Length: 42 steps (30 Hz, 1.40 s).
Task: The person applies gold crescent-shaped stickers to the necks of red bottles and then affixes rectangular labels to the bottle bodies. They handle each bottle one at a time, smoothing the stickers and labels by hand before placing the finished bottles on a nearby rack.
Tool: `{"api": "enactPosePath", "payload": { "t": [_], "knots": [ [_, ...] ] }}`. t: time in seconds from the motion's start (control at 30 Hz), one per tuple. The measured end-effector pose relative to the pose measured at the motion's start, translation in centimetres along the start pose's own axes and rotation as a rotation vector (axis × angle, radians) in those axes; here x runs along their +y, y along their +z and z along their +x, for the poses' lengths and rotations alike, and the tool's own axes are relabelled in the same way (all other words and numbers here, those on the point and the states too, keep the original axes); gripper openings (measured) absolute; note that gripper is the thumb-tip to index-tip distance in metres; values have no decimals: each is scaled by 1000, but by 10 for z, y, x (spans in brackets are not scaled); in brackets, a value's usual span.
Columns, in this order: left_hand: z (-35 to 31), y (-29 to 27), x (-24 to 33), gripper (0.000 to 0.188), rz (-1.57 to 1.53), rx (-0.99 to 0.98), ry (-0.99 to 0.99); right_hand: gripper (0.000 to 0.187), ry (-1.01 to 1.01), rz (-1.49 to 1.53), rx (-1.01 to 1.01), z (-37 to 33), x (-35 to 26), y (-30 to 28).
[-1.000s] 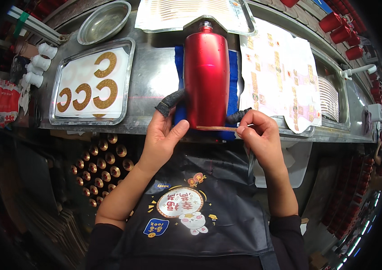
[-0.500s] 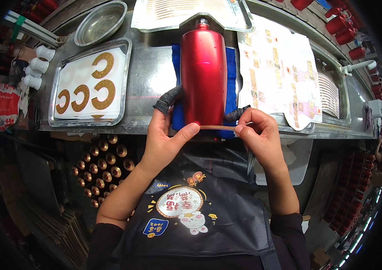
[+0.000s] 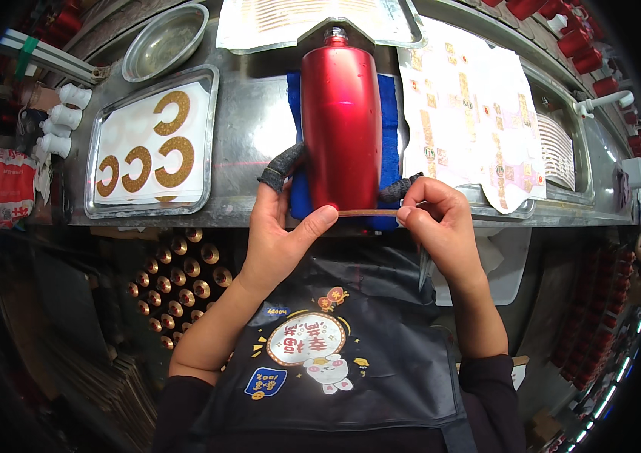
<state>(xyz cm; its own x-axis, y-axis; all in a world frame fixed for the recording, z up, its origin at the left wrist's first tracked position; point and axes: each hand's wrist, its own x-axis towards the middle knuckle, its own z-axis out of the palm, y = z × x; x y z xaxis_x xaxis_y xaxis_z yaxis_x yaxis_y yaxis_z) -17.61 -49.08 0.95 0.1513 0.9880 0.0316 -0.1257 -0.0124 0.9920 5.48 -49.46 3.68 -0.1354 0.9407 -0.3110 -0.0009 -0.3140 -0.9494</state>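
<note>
Left hand [image 3: 279,235] spread, dark-covered finger [image 3: 283,164] on red bottle [image 3: 343,124], thumb [image 3: 317,224] at thin brown strip [image 3: 369,214]. Right hand [image 3: 445,219] pinches strip's other end. Bottle lies just past hands, blue cloth [image 3: 389,113] under it. Gold rings [image 3: 188,162] left of left hand.

The head camera is looking steeply down and slightly forward from the wearer's own viewpoint, sitting close above the left hand [image 3: 279,240] and the right hand [image 3: 445,226], which are showing around mid-frame. The workbench [image 3: 249,121] is filling much of the upper half, the apron [image 3: 403,377] the lower centre. The fisheye lens is bending edges near the rim, where darkness is probably hiding some detail.
</note>
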Motion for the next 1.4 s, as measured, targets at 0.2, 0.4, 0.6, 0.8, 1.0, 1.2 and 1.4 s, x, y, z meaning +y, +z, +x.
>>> {"api": "enactPosePath", "payload": {
  "t": [0.2,0.4,0.6,0.8,1.0,1.2,1.4],
  "knots": [
    [-3,-5,1,64,-134,11,-119,10,10,18,-2,-1,0,1],
    [-5,6,5,71,38,-18,-36,10,17,29,-6,-1,-1,0],
    [-4,11,4,73,37,4,-39,9,19,29,1,-1,1,0],
    [-3,10,1,72,77,30,19,10,13,40,-7,0,3,-1],
    [-4,10,0,74,64,4,-5,10,17,11,8,1,7,-1],
    [-3,6,-9,69,87,12,80,11,-30,-29,18,3,13,0],
    [-26,-7,3,59,249,107,89,10,-53,-38,18,3,15,0]
  ]
}}
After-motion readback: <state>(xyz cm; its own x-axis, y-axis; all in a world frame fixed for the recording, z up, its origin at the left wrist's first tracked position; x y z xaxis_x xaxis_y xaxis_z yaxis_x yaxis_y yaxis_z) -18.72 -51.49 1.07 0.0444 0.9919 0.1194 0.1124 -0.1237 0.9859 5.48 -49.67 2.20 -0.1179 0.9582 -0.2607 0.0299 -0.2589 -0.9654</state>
